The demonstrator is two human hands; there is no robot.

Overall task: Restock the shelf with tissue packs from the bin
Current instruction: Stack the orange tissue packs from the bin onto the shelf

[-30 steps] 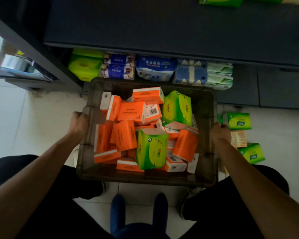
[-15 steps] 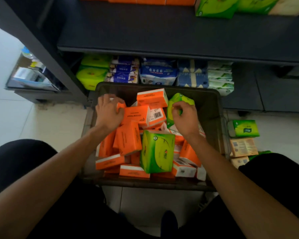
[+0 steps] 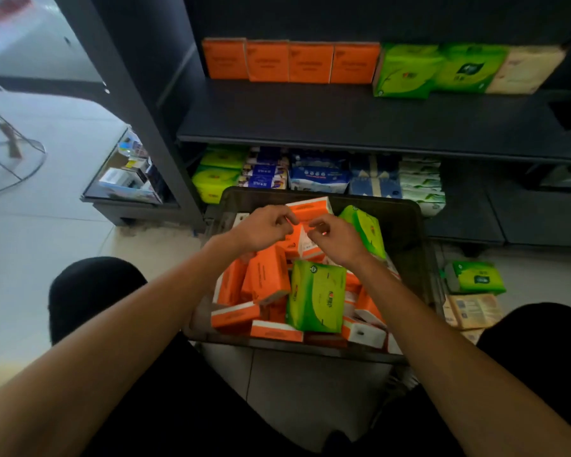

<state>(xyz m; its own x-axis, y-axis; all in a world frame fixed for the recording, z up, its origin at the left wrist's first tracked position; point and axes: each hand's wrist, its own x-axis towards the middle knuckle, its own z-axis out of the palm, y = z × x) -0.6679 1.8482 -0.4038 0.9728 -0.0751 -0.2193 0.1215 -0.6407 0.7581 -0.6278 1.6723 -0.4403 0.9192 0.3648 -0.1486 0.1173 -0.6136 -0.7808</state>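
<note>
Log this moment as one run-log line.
phase: picking | left hand: over bin | right hand: over bin | grip: unclear | shelf: partly stocked

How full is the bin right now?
Mostly full: orange packs and green packs lie heaped across the bin.

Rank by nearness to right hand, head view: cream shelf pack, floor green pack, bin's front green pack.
1. Front green pack, in bin, below right hand.
2. Floor green pack, right of bin.
3. Cream pack, far right on shelf.
</note>
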